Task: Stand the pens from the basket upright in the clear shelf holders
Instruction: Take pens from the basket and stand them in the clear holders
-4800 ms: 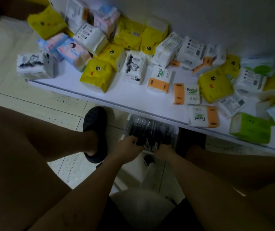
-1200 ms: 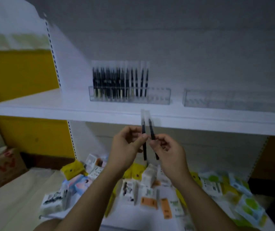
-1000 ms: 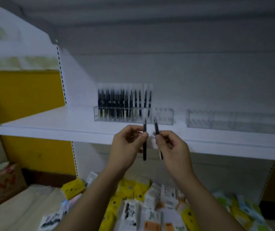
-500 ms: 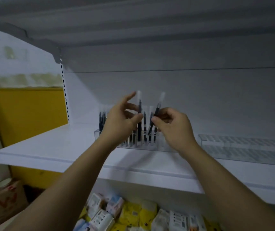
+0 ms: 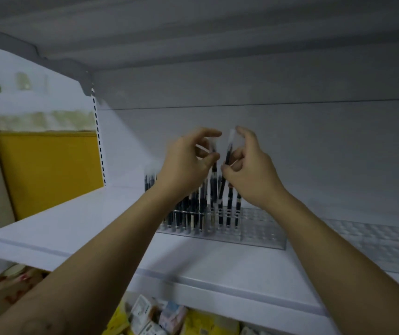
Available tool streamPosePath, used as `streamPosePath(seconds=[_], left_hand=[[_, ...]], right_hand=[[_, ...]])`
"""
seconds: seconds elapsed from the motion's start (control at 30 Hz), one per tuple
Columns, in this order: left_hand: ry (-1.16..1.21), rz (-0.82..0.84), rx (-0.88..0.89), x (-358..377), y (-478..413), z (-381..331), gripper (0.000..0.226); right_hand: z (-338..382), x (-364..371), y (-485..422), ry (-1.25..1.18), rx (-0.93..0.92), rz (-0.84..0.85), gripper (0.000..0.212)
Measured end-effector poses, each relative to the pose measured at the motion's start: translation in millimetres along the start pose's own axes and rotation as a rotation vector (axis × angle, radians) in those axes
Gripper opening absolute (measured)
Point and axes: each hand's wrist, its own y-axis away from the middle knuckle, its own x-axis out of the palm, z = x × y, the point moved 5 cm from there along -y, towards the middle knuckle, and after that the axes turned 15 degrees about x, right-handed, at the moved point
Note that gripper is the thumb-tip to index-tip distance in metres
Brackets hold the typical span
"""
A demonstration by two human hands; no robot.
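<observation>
On the white shelf point(image 5: 77, 228) stands a clear holder point(image 5: 259, 232) with several dark pens point(image 5: 195, 209) upright in its left part. My left hand point(image 5: 186, 163) pinches a black pen point(image 5: 214, 165) with a clear cap, held upright over the holder. My right hand point(image 5: 249, 170) pinches a second black pen point(image 5: 227, 155), tilted slightly, its lower end down among the standing pens. Both hands hover just above the holder's middle. The basket is out of view.
A second clear holder point(image 5: 382, 243) with no pens lies to the right on the same shelf. Another shelf hangs overhead. Below the shelf edge are tissue packs point(image 5: 159, 320). A yellow wall panel point(image 5: 48, 170) and a cardboard box point(image 5: 12, 284) are at the left.
I rose from the basket on the floor with a pen in each hand. Both hands lifted to the holder, and the pens now sit lower among the standing ones.
</observation>
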Motion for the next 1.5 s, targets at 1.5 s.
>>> streamPosePath(seconds=[1.5], left_hand=[[-0.448,0.249,0.069,12.9,27.2,20.6,0.044]], right_hand=[[-39.5,15.7,18.3,0.310,-0.103,-0.062,0.060]])
